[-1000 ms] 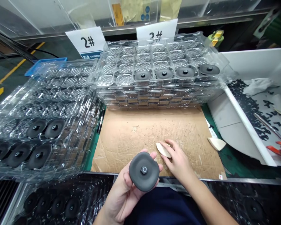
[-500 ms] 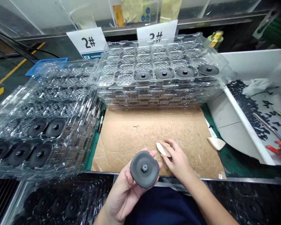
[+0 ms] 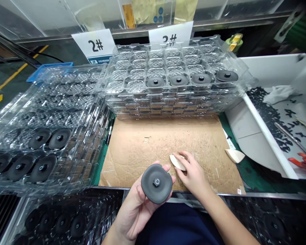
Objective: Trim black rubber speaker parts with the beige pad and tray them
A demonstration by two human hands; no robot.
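Observation:
My left hand [image 3: 136, 209] grips a dark grey round disc [image 3: 156, 183] with a small hub in its centre, held face up over the near edge of the cardboard sheet [image 3: 153, 143]. My right hand [image 3: 192, 175] rests on the cardboard just to the right, its fingers closed on a small cream wedge-shaped piece [image 3: 177, 162]. A second cream wedge [image 3: 235, 155] lies on the green mat to the right.
A stack of clear blister trays [image 3: 168, 98] at the back holds several discs in its top tray. More clear trays [image 3: 43, 129] with discs lie at left and below the bench. A white bin [image 3: 270, 136] with small black parts and red-handled scissors [image 3: 305, 160] stands right.
The disc in my left hand has turned slightly and shifted a little up and left. My right hand has stayed on the cream piece.

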